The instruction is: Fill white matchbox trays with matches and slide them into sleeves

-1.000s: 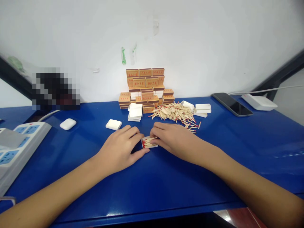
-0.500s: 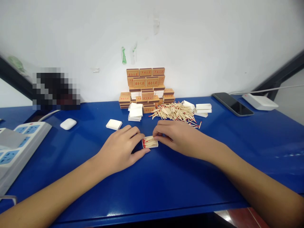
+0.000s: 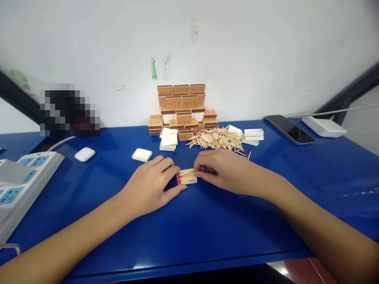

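A small white matchbox tray (image 3: 192, 182) lies on the blue table, filled with matches (image 3: 186, 175) whose red heads point left. My left hand (image 3: 151, 181) steadies it, thumb at the near side and fingers at the far left corner. At the tray's right end is my right hand (image 3: 219, 167), fingertips pinched together against the match ends; whatever is between them is hidden. Beyond it spreads a heap of loose matches (image 3: 217, 139). An empty-looking white tray (image 3: 142, 154) rests past my left hand.
Orange matchboxes (image 3: 182, 103) are stacked against the wall. White trays (image 3: 169, 138) are piled before them, with more trays (image 3: 253, 134) right of the heap. A phone (image 3: 290, 129) and white box (image 3: 324, 126) lie right; a white case (image 3: 85, 154) and power strip (image 3: 38, 169) stand left.
My right hand has shifted slightly right, uncovering more of the tray's right end. The matches inside lie more evenly, and a red head near the right fingertips no longer shows. My left hand stays put.
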Tool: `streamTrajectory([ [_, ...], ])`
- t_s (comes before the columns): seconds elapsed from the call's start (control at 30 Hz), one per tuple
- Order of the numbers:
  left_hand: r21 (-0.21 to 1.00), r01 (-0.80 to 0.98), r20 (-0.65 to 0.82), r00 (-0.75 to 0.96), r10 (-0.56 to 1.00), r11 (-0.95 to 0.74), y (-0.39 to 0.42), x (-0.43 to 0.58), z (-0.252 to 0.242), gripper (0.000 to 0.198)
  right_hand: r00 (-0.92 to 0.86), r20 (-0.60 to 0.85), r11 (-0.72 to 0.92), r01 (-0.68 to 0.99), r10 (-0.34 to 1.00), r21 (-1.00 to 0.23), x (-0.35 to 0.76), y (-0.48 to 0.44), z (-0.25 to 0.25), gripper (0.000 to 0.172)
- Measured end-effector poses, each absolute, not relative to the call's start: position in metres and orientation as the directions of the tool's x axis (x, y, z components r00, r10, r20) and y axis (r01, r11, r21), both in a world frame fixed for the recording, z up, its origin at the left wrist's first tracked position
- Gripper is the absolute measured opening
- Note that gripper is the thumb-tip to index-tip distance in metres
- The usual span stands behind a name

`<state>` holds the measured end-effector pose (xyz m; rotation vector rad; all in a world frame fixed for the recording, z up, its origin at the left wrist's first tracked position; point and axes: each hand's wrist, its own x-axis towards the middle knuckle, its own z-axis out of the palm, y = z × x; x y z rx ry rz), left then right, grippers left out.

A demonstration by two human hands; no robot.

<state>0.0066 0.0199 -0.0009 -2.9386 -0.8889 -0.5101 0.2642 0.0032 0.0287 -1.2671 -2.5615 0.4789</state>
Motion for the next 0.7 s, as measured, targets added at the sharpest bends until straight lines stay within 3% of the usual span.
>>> streamTrajectory([
  [0.7, 0.067, 0.542, 0.317, 0.784, 0.533, -0.837, 0.0203, 0.0076, -0.0013, 0.034, -0.572, 0.12, 0.567, 0.721, 0.812, -0.397, 0.2626, 0.003, 0.0261, 0.008],
])
